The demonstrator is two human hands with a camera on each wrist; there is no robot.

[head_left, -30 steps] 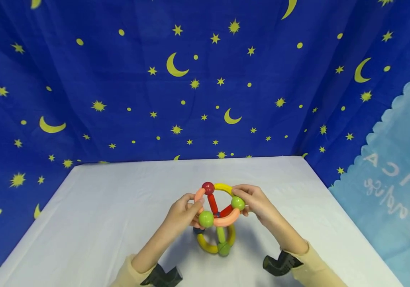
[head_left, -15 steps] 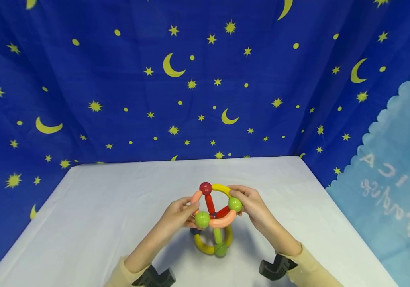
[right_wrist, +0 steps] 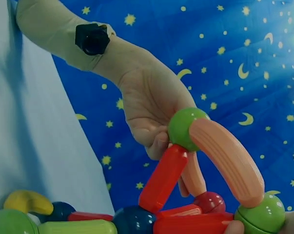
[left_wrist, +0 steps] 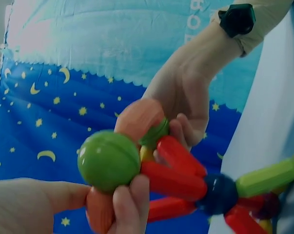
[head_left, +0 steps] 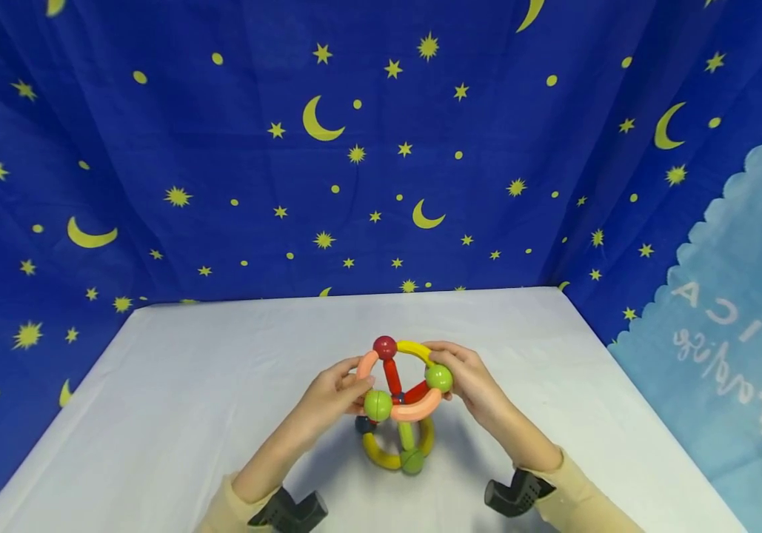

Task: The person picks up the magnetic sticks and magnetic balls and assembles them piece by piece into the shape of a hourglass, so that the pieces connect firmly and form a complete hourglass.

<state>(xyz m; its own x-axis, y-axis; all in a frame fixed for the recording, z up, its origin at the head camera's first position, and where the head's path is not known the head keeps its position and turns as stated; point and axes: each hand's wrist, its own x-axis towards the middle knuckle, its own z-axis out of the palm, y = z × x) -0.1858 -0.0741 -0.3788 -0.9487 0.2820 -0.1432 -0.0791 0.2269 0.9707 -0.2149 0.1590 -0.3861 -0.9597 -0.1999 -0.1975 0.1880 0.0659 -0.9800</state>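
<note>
A building-toy model of coloured rods and balls stands at the middle of the table in the head view. Its top ring joins a dark red ball (head_left: 385, 347), two green balls (head_left: 439, 378), two pink curved rods (head_left: 417, 409) and a yellow curved rod (head_left: 412, 348). Red straight rods (right_wrist: 164, 178) run from the ring to a dark blue ball (left_wrist: 217, 194). My left hand (head_left: 329, 400) pinches the left pink curved rod (left_wrist: 99, 209) just beside a green ball. On the other side, my right hand (head_left: 472, 376) grips the yellow curved rod near the right green ball.
Below the ring, a light green rod (head_left: 406, 435) leads down to a green ball (head_left: 412, 461) between yellow curved rods (head_left: 381, 453). A white cloth covers the table (head_left: 221, 370). Behind hangs a blue star-patterned curtain (head_left: 254, 170), with a light blue banner (head_left: 747, 296) at right.
</note>
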